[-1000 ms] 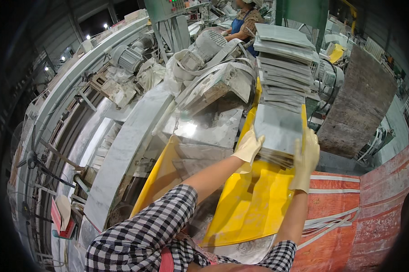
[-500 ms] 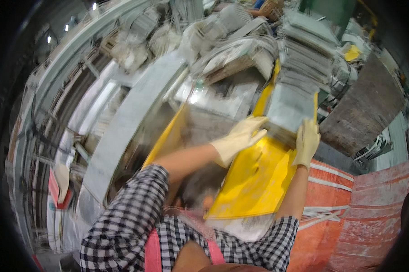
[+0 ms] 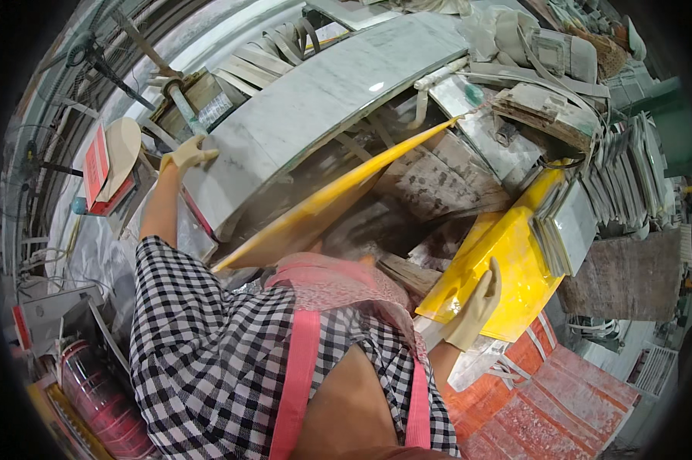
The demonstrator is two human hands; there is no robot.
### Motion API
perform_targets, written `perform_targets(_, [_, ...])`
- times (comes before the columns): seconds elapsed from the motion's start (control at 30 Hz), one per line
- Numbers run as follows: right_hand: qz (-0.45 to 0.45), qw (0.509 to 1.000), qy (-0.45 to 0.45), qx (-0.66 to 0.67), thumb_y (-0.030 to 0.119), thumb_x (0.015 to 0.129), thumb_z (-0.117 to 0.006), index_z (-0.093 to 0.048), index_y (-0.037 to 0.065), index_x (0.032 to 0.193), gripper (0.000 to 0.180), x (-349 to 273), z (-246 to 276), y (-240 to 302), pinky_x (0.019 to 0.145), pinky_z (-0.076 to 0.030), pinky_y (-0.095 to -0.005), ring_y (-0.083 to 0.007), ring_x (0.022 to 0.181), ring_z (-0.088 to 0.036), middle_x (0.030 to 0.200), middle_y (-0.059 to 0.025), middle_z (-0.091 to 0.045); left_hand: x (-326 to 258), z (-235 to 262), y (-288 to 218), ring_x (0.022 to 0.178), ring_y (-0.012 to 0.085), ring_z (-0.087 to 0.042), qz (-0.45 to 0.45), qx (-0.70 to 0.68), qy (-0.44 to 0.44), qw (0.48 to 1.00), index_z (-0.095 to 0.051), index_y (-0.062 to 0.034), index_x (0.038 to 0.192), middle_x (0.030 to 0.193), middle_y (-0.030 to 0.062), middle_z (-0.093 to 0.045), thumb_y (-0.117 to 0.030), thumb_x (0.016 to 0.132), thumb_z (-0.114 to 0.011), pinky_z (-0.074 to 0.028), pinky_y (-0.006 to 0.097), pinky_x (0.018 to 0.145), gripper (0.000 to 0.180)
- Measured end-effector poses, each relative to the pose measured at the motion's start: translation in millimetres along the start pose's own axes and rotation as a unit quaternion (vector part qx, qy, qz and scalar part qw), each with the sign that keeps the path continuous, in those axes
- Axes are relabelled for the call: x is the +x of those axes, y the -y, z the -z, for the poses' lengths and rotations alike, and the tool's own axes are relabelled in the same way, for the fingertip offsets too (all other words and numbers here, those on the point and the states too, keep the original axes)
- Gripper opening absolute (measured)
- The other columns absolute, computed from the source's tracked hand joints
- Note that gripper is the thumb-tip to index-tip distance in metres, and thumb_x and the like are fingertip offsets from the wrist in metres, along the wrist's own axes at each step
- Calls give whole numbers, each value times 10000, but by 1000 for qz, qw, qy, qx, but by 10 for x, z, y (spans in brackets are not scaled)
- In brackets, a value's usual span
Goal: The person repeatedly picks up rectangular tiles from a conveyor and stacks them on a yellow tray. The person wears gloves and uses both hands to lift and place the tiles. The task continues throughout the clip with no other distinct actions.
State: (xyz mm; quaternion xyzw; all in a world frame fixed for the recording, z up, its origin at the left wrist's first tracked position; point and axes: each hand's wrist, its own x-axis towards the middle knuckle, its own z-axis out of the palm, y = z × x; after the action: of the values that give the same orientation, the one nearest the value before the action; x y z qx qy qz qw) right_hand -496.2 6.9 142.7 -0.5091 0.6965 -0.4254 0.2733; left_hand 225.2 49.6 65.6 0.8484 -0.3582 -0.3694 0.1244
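Nearest is the checked shirt (image 3: 200,307) with pink straps (image 3: 294,383), across the lower middle. The gloved hands are well apart. The right hand (image 3: 476,307) is over the near part of the yellow sheet (image 3: 507,249), fingers straight and loose; whether it touches the sheet I cannot tell. Past the sheet's lower edge lies the orange sheet (image 3: 514,406). The left hand (image 3: 185,159) reaches the near end of the grey slab (image 3: 323,96), fingers at its edge; whether they grip anything I cannot tell. Between the hands slants a yellow panel (image 3: 338,201), with room between it and the slab's curved edge, and more toward the yellow sheet. A short pile of tiles (image 3: 572,222) rests at that sheet's far end, its edges toward the right hand. Beyond are a bigger pile of tiles (image 3: 629,169) and a brown board (image 3: 629,280)
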Motion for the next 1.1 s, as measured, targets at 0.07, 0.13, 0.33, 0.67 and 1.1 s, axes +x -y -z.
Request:
perform_targets(0.07, [-9, 995, 61, 76, 185, 1066, -518, -629, -50, 1306, 354, -206, -244, 167, 1101, -410, -343, -248, 1266, -575, 1354, -158, -638, 74, 69, 249, 1085, 299, -681, -114, 31, -46, 992, -539, 55, 1378, 1246, 234, -672, -437, 717, -889, -523, 392, 942, 895])
perform_targets(0.13, [-28, 993, 70, 96, 209, 1075, -511, -646, -46, 1284, 356, -290, -406, 314, 1083, -423, -325, -227, 1221, -596, 1301, -144, -663, 98, 64, 231, 1060, 306, -686, -155, 72, 2, 985, -576, 52, 1338, 1220, 229, -685, -430, 708, -896, -525, 399, 931, 855])
perform_targets(0.33, [-35, 983, 115, 137, 210, 1078, -512, -664, -45, 1262, 349, -254, -627, 487, 1091, -431, -325, -209, 1208, -616, 1253, -132, -692, -421, 244, -281, 1048, 370, -691, -105, 154, -6, 982, -625, 28, 1258, 1123, 216, -721, -459, 697, -900, -529, 421, 913, 793])
perform_targets(0.67, [-44, 961, 219, 164, 225, 1071, -525, -645, -12, 1302, 352, -74, -839, 545, 1057, -436, -293, -153, 1090, -675, 1115, -117, -757, -1847, 429, -1509, 702, 135, -617, -114, 134, 4, 984, -709, 41, 939, 748, 83, -687, -355, 876, -682, -506, 341, 647, 402])
perform_targets(1.1, [-131, 950, 15, 283, 214, 1069, -531, -591, 41, 1386, 366, 256, 494, -104, 770, -487, -187, -83, 1077, -645, 1187, -73, -727, -1745, -1250, -3982, 927, 140, -661, -282, -254, 41, 924, -638, 28, 1247, 1088, 62, -703, -342, 981, -665, -530, 300, 801, 457])
